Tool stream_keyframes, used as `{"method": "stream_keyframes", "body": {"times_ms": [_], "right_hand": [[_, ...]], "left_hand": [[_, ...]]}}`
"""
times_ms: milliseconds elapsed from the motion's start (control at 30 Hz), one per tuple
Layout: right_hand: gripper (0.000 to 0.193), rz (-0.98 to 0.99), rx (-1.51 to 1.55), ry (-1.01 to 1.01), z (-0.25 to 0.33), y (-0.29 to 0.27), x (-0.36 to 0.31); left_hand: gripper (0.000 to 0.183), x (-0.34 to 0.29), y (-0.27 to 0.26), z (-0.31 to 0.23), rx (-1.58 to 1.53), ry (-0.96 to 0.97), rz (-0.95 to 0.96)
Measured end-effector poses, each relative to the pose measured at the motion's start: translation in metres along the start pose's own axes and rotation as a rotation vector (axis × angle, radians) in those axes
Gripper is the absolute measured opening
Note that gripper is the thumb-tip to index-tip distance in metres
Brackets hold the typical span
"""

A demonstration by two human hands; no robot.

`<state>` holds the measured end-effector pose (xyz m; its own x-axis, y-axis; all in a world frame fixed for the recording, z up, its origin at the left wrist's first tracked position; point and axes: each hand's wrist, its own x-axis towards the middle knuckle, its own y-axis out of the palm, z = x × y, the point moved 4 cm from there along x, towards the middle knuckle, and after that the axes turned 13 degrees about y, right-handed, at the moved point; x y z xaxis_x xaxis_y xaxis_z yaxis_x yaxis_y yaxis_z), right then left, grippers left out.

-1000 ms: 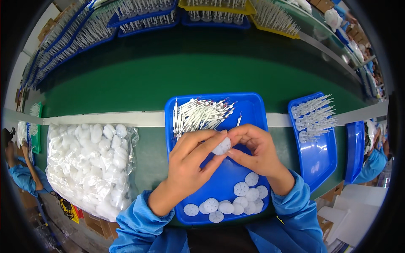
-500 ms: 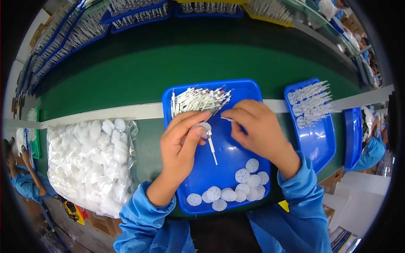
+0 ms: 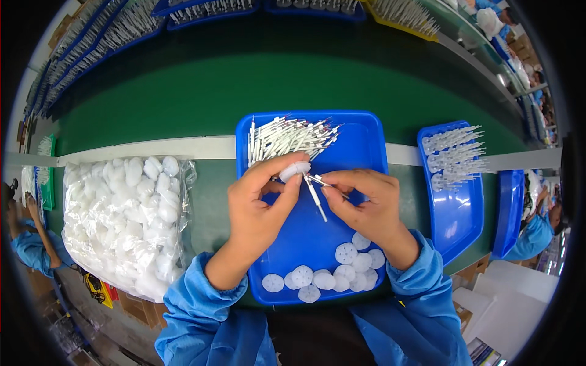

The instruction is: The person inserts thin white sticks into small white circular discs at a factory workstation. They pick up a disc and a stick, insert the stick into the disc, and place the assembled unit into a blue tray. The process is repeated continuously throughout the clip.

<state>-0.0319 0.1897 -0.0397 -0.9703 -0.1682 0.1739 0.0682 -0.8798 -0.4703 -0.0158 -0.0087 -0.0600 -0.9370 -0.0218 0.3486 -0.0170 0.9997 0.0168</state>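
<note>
My left hand [image 3: 262, 198] pinches a round white plastic disc [image 3: 294, 171] by its rim, tilted above a blue tray [image 3: 377, 140]. A thin white stick-like part [image 3: 317, 200] slants down from the disc. Beside it, my right hand [image 3: 366, 201] is closed on another slim white stick [image 3: 318, 180], its end close to the disc; whether it touches I cannot tell. Many similar sticks [image 3: 287, 137] lie heaped at the tray's far left. Several loose white discs with small holes [image 3: 346, 254] lie along its near side.
A clear bag of white discs [image 3: 122, 226] lies to the left. At the right, a blue tray [image 3: 458, 222] holds upright assembled pieces [image 3: 452, 155]. More filled trays [image 3: 213, 13] line the far side. Co-workers' arms [image 3: 39, 229] show at the left edge.
My right hand has moved down and brought its stick near the disc. My left hand has turned the disc slightly, and the hanging stick leans more to the right. The view has shifted a little.
</note>
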Motion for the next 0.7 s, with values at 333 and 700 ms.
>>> {"method": "stream_keyframes", "body": {"times_ms": [333, 700], "right_hand": [[0.021, -0.011, 0.045, 0.083, -0.002, 0.0, -0.005], [0.013, 0.058, -0.02, 0.161, -0.006, 0.004, -0.001]], "left_hand": [[0.042, 0.005, 0.001, -0.013, 0.363, 0.167, 0.005], [0.04, 0.006, 0.008, -0.018, 0.532, 0.338, 0.107]]}}
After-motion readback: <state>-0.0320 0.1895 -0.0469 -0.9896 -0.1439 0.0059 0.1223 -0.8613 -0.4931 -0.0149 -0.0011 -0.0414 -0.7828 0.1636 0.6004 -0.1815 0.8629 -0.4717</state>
